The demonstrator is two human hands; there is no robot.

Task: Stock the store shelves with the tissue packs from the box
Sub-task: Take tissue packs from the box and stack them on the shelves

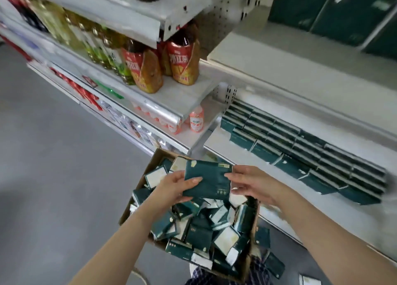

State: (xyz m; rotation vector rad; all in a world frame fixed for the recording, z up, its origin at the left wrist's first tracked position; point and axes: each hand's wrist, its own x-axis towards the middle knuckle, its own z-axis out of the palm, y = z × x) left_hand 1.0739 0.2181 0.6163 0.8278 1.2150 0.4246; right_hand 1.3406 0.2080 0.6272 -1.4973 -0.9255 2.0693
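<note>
A: Where is the dark green, flat, plastic-wrapped tissue pack [207,182]?
B: Between the hands, over the brown cardboard box [255,217]. The left hand [178,187] grips its left edge, fingers curled; the right hand [250,182] pinches its right edge.

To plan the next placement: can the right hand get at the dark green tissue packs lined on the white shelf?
Probably yes: the right hand, gripping a flat dark green tissue pack, is near the lined packs, with nothing standing between them.
</note>
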